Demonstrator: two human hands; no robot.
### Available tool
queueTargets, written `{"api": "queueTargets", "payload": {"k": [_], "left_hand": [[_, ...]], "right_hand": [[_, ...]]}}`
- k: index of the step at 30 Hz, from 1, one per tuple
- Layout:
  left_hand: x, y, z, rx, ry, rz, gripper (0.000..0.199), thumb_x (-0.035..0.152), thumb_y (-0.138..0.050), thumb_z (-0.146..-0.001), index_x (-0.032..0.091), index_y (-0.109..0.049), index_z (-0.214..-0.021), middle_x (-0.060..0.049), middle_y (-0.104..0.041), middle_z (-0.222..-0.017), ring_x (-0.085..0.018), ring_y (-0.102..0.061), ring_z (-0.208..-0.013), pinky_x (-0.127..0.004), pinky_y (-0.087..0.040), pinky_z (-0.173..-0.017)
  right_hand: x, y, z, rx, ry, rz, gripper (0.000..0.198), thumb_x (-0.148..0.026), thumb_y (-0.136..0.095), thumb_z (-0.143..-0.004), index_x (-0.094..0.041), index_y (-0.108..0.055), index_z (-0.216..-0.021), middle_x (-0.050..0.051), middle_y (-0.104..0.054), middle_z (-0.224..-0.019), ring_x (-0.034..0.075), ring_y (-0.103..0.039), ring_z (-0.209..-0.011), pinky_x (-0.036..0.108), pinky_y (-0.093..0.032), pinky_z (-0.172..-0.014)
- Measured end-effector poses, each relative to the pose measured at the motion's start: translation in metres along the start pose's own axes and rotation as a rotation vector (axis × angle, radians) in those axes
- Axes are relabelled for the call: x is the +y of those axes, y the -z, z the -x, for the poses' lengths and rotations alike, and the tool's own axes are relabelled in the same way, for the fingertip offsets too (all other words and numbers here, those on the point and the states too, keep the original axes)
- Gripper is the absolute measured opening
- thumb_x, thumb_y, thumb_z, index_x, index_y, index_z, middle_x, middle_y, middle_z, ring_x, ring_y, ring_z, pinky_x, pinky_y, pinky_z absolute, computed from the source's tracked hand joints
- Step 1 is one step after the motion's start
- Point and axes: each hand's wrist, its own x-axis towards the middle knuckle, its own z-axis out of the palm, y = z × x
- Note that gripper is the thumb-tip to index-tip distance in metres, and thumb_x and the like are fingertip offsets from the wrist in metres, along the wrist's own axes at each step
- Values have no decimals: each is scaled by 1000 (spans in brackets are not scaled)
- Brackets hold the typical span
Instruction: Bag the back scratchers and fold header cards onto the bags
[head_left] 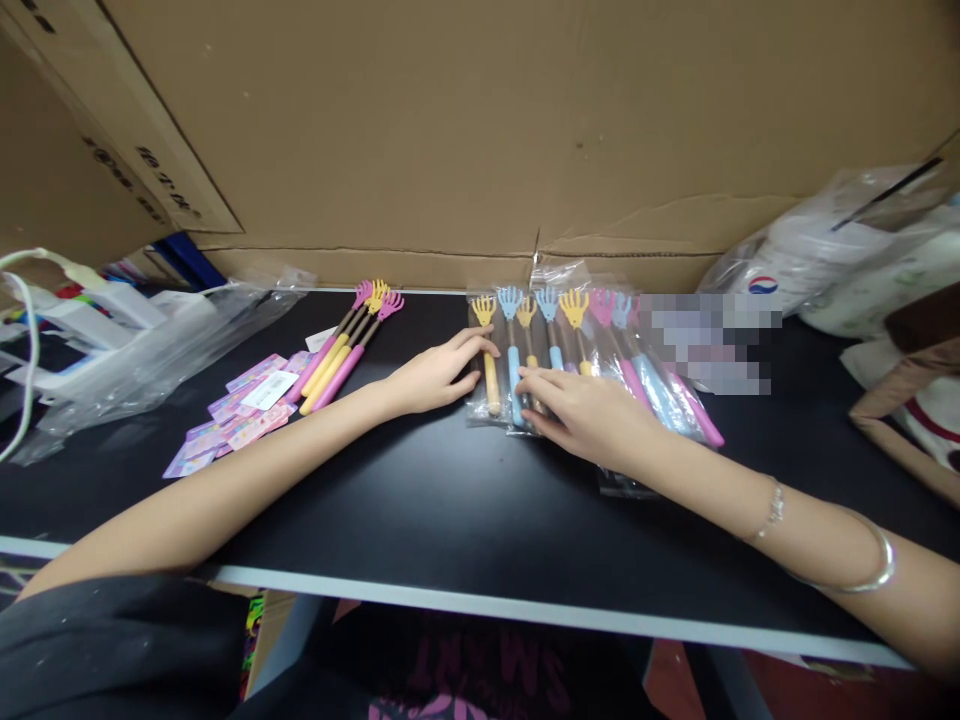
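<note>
Bagged back scratchers with hand-shaped heads lie side by side in front of me. My left hand is open, its fingers stretched over the leftmost yellow back scratcher in its clear bag. My right hand rests with slightly bent, parted fingers on the handles of the neighbouring blue back scratcher and yellow back scratcher. Under and beyond that hand are more bagged ones, including a pink back scratcher. To the left, several unbagged pink and yellow back scratchers lie together.
Printed purple and pink cards are spread at the left on the black table. Clear plastic bags and a white cable lie farther left. A cardboard wall stands behind. At right are a bagged white cup and a brown strap.
</note>
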Motion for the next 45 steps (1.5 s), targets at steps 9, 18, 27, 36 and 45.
{"api": "queueTargets", "payload": {"k": [9, 18, 27, 36, 45], "left_hand": [[1, -4, -7, -2, -73, -75, 43, 12, -41, -90, 15, -46, -133, -18, -41, -151, -27, -44, -139, -46, -42, -113], [1, -10, -15, 2, -140, -204, 53, 11, -41, -90, 21, -45, -142, -14, -47, -145, -26, -47, -134, -44, -46, -108], [3, -7, -19, -2, -155, -253, 48, 14, -42, -92, 22, -46, -139, -14, -47, -144, -26, -52, -130, -40, -53, -99], [9, 25, -3, -21, -169, -498, 36, 21, -45, -95, 21, -57, -129, -9, -57, -139, -24, -64, -112, -39, -49, -98], [-8, 84, 48, -4, 444, -600, 29, 39, -43, -96, 26, -69, -102, -3, -71, -101, -25, -65, -96, -29, -44, -67]], "right_hand": [[-2, 6, -2, -23, 47, 85, 18, -24, -51, -94, -13, -60, -106, 16, -70, -116, 27, -70, -92, 34, -50, -68], [10, 8, -3, 2, 55, 127, 21, -29, -50, -96, -14, -59, -107, 12, -71, -96, 24, -66, -85, 33, -48, -68], [12, 8, -2, -3, 57, 50, 20, -30, -50, -96, -16, -58, -108, 13, -67, -108, 24, -66, -91, 33, -49, -72], [14, 7, -2, 11, 101, 112, 26, -33, -49, -97, -13, -61, -109, 14, -67, -107, 26, -63, -92, 38, -46, -82], [14, 4, -2, 36, 102, 122, 24, -32, -48, -97, -15, -64, -103, 13, -66, -104, 26, -60, -92, 39, -43, -87]]}}
